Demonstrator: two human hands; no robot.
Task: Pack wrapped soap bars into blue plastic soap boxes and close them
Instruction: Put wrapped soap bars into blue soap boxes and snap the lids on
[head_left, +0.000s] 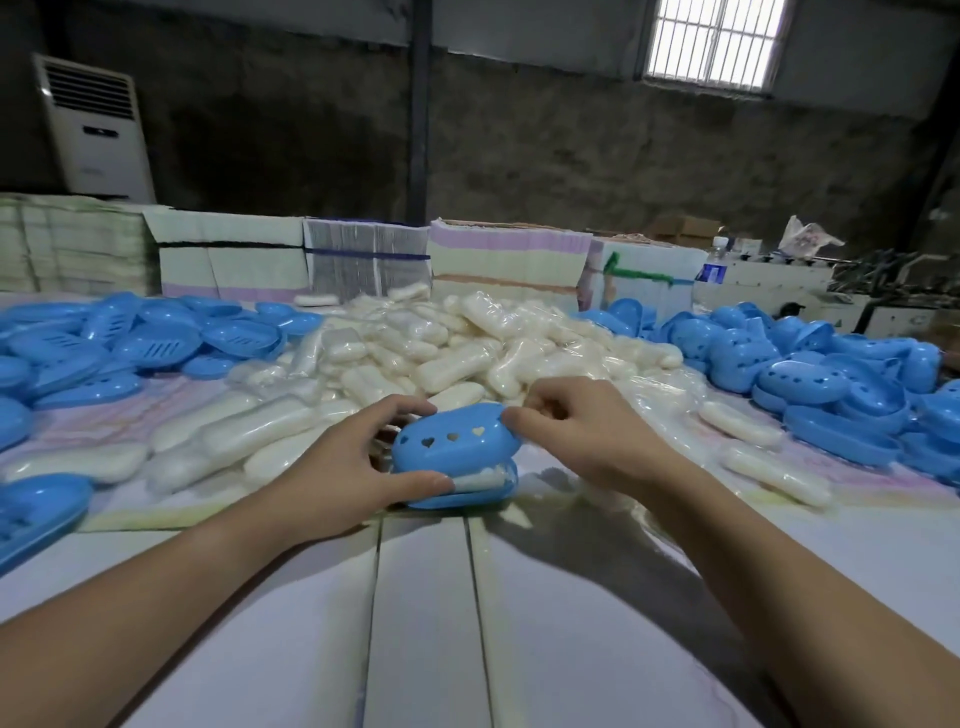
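The wrapped soap bar shows only as a white strip between lid and base; the rest is hidden. The left hand covers the box's left end, its fingertips out of sight behind it. Blue box halves are cut off at the left edge. The bottle label is too small to read.

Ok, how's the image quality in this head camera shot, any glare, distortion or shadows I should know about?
Head view: the barred window is blown out white; wide-angle distortion bends the white boards and stretches both forearms; the wrapped soap bars show soft glare on their film; the right hand casts a shadow on the table below it; the blue soap box stays sharp.
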